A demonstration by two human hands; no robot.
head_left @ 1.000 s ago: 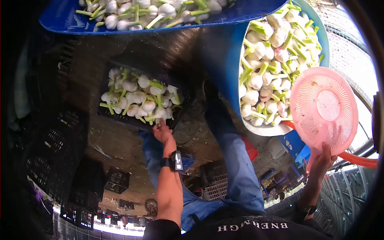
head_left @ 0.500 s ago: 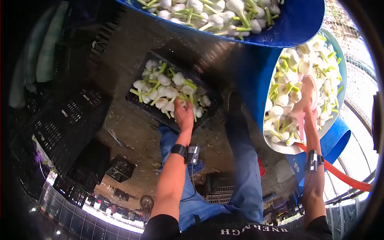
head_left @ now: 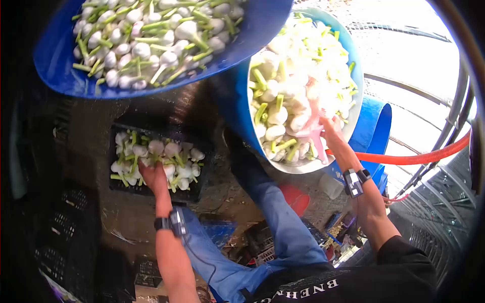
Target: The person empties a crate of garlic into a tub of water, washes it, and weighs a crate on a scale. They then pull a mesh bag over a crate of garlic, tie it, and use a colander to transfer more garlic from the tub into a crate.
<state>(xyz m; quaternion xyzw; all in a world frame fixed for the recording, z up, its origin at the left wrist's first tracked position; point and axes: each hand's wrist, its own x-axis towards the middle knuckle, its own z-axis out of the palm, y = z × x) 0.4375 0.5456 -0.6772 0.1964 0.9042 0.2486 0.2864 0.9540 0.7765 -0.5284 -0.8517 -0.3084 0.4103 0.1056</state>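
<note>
My left hand (head_left: 153, 174) reaches down among the garlic bulbs (head_left: 172, 149) in a black crate (head_left: 204, 187) on the ground; its fingertips are partly hidden by bulbs. At the right, my right hand (head_left: 331, 126) grips the pink strainer (head_left: 316, 118), which is dipped among the garlic in the round blue tub (head_left: 357, 76). Glare washes out much of the strainer's outline. A larger blue basin (head_left: 55, 65) with more garlic bulbs and green stems stands at the top left.
An orange hose (head_left: 419, 157) runs from the tub to the right edge. Beside it stands another blue container (head_left: 371, 126). Black crates (head_left: 70, 217) are stacked at the left, and a red bowl (head_left: 294, 198) lies near my leg.
The pink strainer has gone from beside the tub down into its garlic with my right hand. My left hand has shifted within the crate's garlic. The camera view has swung.
</note>
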